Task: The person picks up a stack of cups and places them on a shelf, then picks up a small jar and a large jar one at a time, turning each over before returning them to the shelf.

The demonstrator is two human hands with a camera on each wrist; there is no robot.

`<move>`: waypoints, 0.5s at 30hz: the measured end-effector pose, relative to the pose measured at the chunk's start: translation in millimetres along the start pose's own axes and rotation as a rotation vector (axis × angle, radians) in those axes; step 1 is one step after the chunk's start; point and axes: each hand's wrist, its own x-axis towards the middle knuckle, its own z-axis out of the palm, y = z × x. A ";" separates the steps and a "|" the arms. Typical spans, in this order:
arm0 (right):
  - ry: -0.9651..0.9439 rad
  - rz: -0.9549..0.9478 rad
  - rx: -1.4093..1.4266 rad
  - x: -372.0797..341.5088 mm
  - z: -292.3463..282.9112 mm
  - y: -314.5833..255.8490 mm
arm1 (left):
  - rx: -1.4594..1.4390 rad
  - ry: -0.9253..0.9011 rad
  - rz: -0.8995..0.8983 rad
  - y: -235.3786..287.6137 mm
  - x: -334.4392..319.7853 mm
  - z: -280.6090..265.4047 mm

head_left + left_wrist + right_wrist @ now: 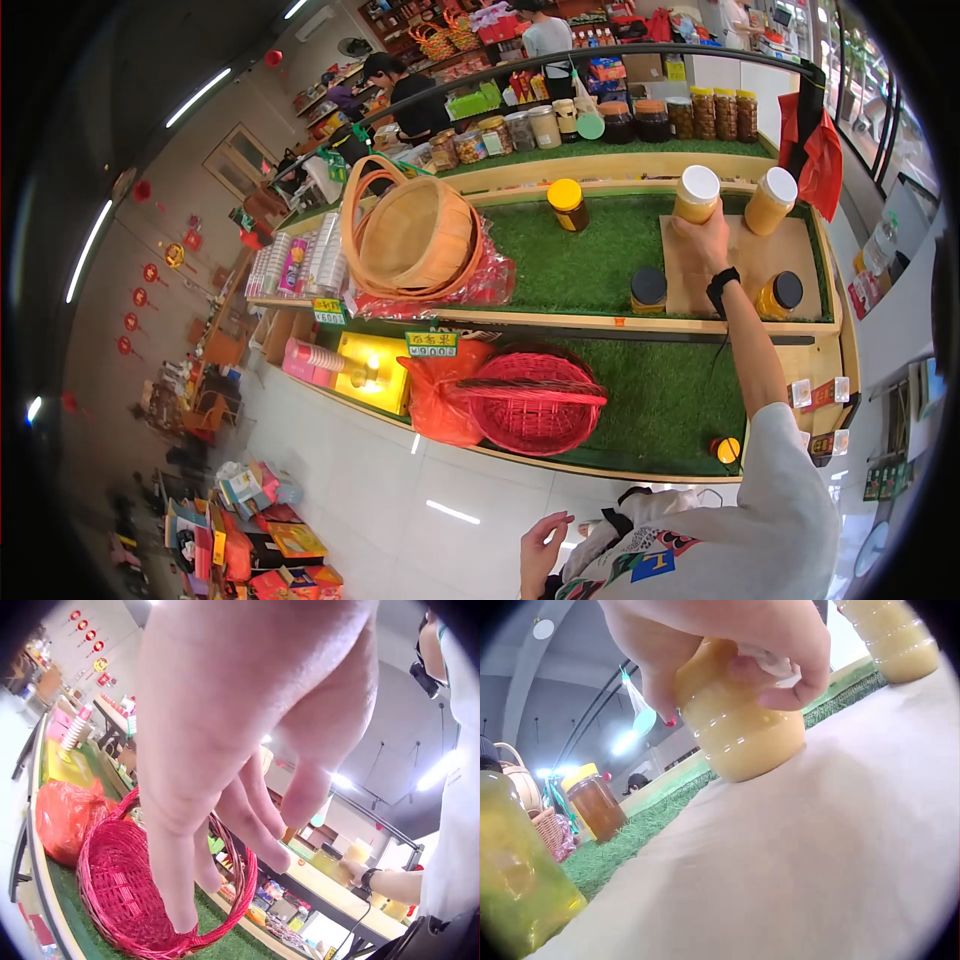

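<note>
The right hand (706,240) grips a white-lidded jar of pale yellow contents (697,192) on a brown board (690,275). In the right wrist view, the right hand (735,645) has thumb and fingers around that jar (742,742), whose base rests on the board. A second white-lidded jar (771,200) stands to its right, and black-lidded jars (648,290) stand nearer the front edge. The left hand (543,545) hangs in front of the lower shelf, holding nothing. In the left wrist view, the left hand (240,712) has loosely bent fingers, with a red basket (124,889) behind it.
A yellow-lidded jar (568,205) stands mid-shelf on green turf, and wooden baskets (415,235) sit at left. Below are a red woven basket (530,405), an orange bag (440,395) and a small yellow-lidded jar (725,450). A black rail (600,50) crosses behind.
</note>
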 end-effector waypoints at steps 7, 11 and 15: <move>0.058 -0.106 -0.230 -39.5 -21.9 42.9 | -0.012 0.052 0.055 -5.2 -0.3 -39.1; -0.037 -0.247 -0.073 -174.9 -64.3 -54.5 | -0.200 0.075 -0.016 -9.1 -9.4 -50.1; -0.324 -0.186 0.129 -282.3 -51.0 -120.6 | -0.536 0.022 -0.031 4.0 -5.8 -43.6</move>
